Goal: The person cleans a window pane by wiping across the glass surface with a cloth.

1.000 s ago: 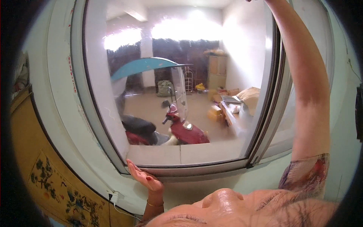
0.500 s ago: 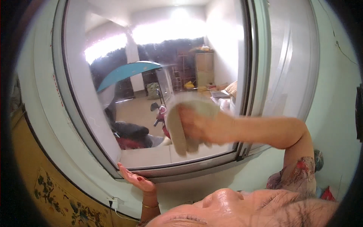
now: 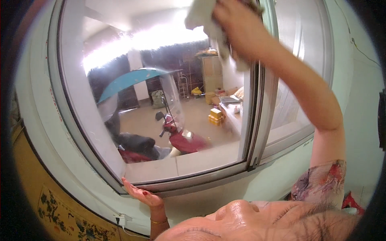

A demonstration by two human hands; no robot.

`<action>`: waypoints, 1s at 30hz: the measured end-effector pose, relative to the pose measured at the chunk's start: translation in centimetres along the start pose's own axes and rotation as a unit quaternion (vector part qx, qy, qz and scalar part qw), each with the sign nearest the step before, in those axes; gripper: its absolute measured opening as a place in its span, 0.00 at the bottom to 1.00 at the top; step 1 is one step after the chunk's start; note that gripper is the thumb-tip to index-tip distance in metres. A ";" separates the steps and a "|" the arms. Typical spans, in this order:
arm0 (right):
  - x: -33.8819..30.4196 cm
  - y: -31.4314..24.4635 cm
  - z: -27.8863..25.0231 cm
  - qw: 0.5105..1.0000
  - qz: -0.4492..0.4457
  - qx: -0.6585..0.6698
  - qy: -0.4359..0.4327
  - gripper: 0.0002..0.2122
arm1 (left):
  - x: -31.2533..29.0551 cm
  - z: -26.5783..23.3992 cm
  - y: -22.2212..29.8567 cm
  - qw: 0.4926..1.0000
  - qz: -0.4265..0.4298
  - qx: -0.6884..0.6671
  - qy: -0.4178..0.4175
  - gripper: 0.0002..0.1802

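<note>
High at the upper right of the window glass, my right hand presses a pale grey-green cloth against the pane. The cloth bunches under the fingers and hangs down past them; part of it is blurred. Down at the lower left corner, my left hand touches the underside of the grey metal window frame. Its fingers are stretched out, palm turned up, with nothing in them.
Behind the glass stand a red scooter with a blue canopy and some yellow boxes. A white plug with a cord sits in the wall below my left hand. Lower left is a brown painted panel.
My right hand has swept the cloth from the middle of the pane up to its upper right, and the arm is raised. My left hand has stayed at the frame's lower left corner.
</note>
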State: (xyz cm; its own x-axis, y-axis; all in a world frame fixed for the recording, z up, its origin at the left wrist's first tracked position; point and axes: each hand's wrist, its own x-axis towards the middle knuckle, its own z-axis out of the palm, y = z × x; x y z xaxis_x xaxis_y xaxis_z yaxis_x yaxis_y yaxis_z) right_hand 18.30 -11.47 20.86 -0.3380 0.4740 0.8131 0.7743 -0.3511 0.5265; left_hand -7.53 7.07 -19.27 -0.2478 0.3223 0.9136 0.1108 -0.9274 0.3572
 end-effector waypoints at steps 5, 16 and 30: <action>10.1 8.1 -2.7 0.986 0.080 -0.079 0.121 0.11 | 0.2 0.6 0.0 0.999 0.007 -0.036 0.004 0.39; -3.8 -1.8 1.0 0.989 0.143 0.026 0.038 0.18 | 0.1 0.6 0.0 1.000 -0.004 -0.027 0.006 0.40; -26.7 -13.5 2.7 0.932 -0.042 0.239 -0.270 0.28 | 0.3 0.4 0.1 1.000 0.004 -0.012 -0.012 0.39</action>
State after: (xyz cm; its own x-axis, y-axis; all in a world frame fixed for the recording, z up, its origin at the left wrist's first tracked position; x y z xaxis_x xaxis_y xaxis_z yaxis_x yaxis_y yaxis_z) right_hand 18.35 -17.26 -8.63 -0.1899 0.8657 0.4631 0.9506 0.0440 0.3074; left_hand -7.19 7.12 -18.89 -0.2237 0.3192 0.9209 0.0898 -0.9341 0.3456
